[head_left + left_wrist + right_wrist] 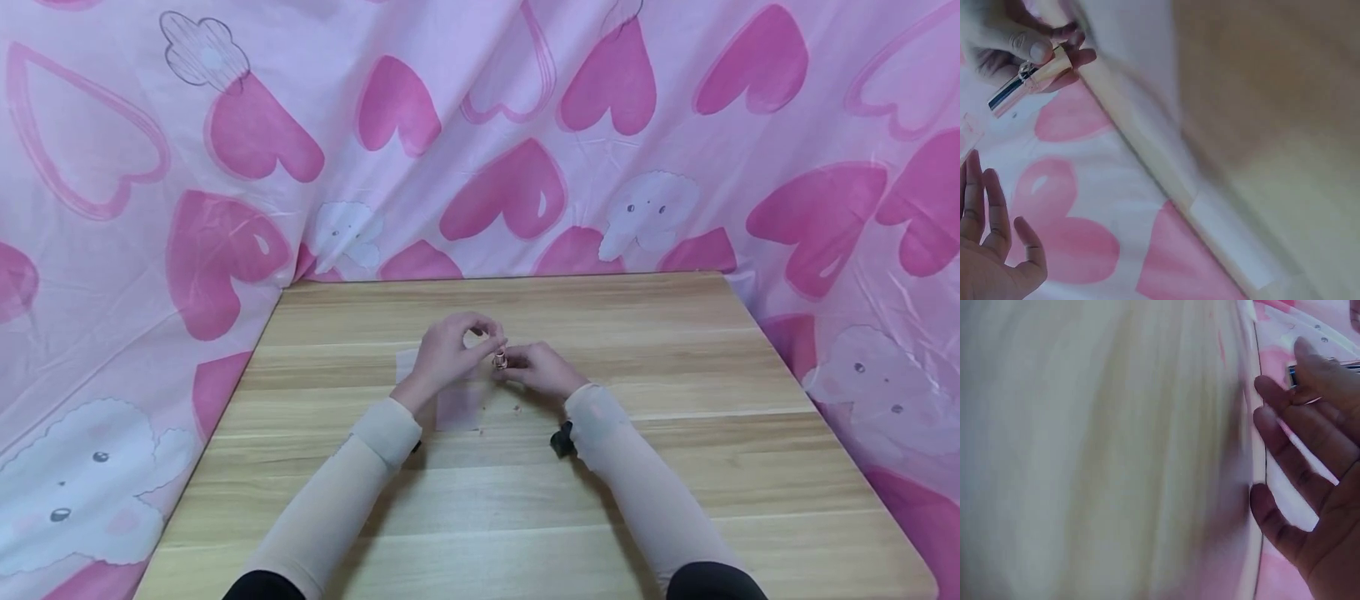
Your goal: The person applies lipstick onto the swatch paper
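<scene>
My right hand (543, 368) grips a small shiny rose-gold lipstick tube (500, 359) above the middle of the table. In the left wrist view the tube (1030, 81) lies tilted between its thumb and fingers. Facing it, my left hand (456, 348) brings thumb and index finger together just above the tube. A clear pinkish piece (969, 136) shows at the left hand's fingertips in the left wrist view, partly cut off by the frame. In the right wrist view the right hand (1316, 456) has its other fingers spread, and its thumb covers part of the tube.
A thin pale translucent sheet (456, 410) lies on the wooden table (495, 492) under and beside the left hand. Tiny bits (517, 409) are scattered near it. A pink heart-patterned curtain (502, 192) hangs behind and along the sides.
</scene>
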Motion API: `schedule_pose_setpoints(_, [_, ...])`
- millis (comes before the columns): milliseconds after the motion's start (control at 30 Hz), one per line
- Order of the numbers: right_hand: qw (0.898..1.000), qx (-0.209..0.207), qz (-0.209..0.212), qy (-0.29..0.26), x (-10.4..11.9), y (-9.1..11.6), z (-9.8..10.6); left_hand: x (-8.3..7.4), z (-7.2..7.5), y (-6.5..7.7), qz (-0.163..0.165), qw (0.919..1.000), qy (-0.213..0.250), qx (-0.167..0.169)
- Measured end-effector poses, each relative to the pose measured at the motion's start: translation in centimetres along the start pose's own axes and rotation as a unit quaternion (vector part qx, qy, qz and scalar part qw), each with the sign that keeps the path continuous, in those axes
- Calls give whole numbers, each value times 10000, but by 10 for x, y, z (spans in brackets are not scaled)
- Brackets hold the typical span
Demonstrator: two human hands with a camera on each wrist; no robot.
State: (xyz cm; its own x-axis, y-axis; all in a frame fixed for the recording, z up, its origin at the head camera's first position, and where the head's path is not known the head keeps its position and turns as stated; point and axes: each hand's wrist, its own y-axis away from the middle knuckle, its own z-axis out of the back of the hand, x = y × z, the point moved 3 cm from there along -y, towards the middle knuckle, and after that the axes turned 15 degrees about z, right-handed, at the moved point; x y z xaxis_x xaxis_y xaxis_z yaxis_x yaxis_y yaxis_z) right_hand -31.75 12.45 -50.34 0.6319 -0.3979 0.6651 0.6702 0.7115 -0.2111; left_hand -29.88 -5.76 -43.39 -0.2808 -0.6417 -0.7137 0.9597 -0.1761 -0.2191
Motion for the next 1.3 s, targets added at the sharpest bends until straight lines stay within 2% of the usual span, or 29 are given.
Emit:
schedule_pose_setpoints(167, [10000, -58, -42, -14, -1, -1, 2, -4, 2, -12, 61, 9996, -246, 95])
schedule_pose_setpoints(367, [9999, 132, -90, -30, 3, 3, 3, 2, -11, -30, 460, 9955, -710, 420])
schedule_pose_setpoints(567, [9998, 92, -72, -150, 6, 5, 4, 12, -30, -55, 798, 9839, -1403, 770])
schedule_pose_setpoints(700, [9997, 75, -135, -211, 6, 5, 4, 21, -41, -65, 1093, 9733, -1722, 1050])
schedule_pose_setpoints(833, [9995, 8, -205, -224, 5, 7, 4, 28, -47, -68, 1352, 9663, -1824, 1213])
schedule_pose_setpoints(967, [9995, -36, -219, -215, 5, 7, 4, 32, -51, -67, 1478, 9620, -1937, 1229])
schedule_pose_setpoints(1167, [9996, -120, -225, -147, 3, 6, 5, 34, -51, -66, 1440, 9642, -1921, 1122])
schedule_pose_setpoints(1300, [9994, -135, -244, -201, 3, 6, 5, 35, -49, -64, 1479, 9649, -1831, 1163])
